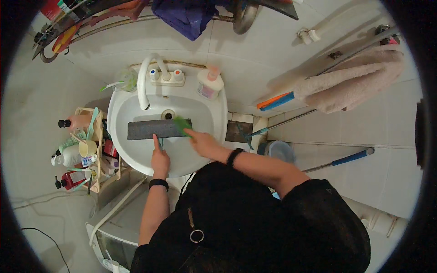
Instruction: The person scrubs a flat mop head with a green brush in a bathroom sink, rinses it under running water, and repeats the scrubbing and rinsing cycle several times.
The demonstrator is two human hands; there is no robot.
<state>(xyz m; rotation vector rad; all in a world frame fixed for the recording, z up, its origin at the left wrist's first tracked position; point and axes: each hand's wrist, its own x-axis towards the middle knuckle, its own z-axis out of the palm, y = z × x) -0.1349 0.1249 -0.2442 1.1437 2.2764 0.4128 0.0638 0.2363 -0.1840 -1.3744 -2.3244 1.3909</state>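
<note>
A dark grey rectangular mop head or pad [150, 129] lies across the bowl of a white washbasin [119, 150], just below the drain [168, 115]. My left hand [160, 160] is at its near edge, its index finger against the pad and a teal piece beside the finger; its grip underneath is hidden. In my right hand [203, 143] is a green brush [182, 125], blurred, over the pad's right end. The white curved faucet [143, 85] stands behind, its spout above the bowl.
A pump bottle [209, 85] and a clear cup [128, 82] stand on the basin's back rim. A shelf rack [99, 150] with bottles is at the left. Towels [355, 78] hang at the right, above long-handled tools and a bucket [280, 152].
</note>
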